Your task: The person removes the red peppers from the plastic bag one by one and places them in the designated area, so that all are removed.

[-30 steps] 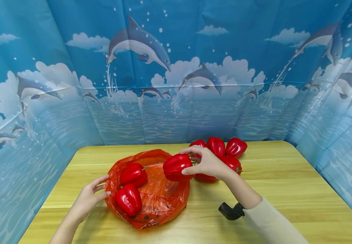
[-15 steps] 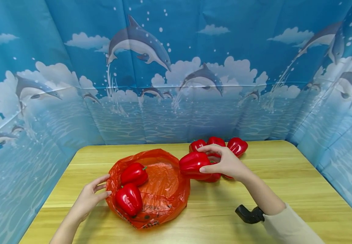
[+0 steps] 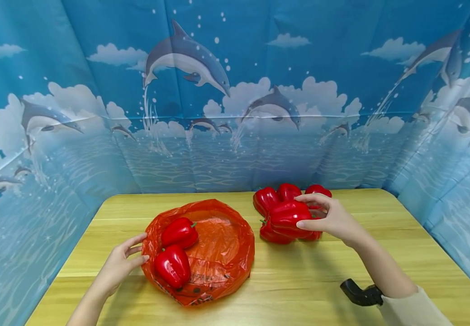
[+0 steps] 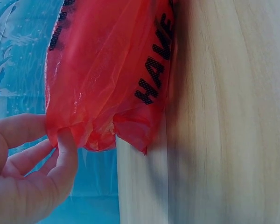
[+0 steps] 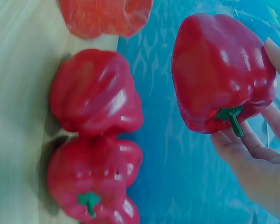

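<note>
My right hand (image 3: 334,219) holds a red bell pepper (image 3: 287,215) between thumb and fingers. In the right wrist view this raised pepper (image 5: 219,70) shows its green stem, apart from the peppers lying below. An orange-red plastic bag (image 3: 218,240) stands with its mouth spread wide, left of the pepper group. Inside it, along the left side, lie two bell peppers, one farther back (image 3: 179,232) and one nearer (image 3: 173,266). My left hand (image 3: 114,267) pinches the bag's left rim; the left wrist view shows thumb and fingertips on the plastic (image 4: 98,70).
Several more bell peppers (image 3: 265,199) sit close together near the table's back edge, partly hidden by the held one. The wooden table (image 3: 283,290) meets a blue dolphin-print curtain (image 3: 218,158) at the back and sides. A black camera mount (image 3: 358,294) juts from the right wrist.
My right hand has carried the bell pepper rightward, from above the bag's right rim to over the pepper group. The left hand and the bag have hardly moved.
</note>
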A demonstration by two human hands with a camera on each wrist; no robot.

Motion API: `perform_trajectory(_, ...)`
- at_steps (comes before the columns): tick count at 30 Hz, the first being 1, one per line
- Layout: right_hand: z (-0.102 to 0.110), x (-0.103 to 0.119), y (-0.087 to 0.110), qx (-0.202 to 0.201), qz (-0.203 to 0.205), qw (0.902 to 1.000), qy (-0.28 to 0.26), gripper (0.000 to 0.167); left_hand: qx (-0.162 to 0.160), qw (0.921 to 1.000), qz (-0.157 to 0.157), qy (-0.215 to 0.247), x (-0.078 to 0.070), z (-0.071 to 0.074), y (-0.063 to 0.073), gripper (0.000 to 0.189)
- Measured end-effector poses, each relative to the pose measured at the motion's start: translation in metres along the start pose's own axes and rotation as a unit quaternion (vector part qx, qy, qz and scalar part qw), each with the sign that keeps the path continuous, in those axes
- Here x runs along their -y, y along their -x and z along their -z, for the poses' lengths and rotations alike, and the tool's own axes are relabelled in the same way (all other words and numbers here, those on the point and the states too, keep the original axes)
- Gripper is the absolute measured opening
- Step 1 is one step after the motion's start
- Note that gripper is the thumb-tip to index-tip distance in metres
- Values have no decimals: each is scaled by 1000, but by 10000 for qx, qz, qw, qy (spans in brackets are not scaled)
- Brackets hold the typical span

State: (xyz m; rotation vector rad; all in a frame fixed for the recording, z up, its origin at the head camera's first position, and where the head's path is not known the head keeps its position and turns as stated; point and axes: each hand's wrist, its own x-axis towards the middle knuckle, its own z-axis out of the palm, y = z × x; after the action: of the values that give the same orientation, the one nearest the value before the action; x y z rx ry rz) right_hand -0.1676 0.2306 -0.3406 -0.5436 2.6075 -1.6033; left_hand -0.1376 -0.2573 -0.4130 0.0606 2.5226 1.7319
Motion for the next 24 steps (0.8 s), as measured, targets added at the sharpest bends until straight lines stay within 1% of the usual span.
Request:
perform_trajectory(7, 18, -7, 13, -306, -182, 9994, 17, 53, -20, 10000, 78, -21, -2, 1, 0, 58)
perform_trajectory(16, 41, -20, 26, -603, -396, 9965, 433, 54, -44, 9999, 120, 8, -5, 0, 1, 58)
perform_trajectory(24, 57, -32, 34, -800, -612, 9940, 438, 56, -4, 9998, 213, 19, -6, 1, 0, 59)
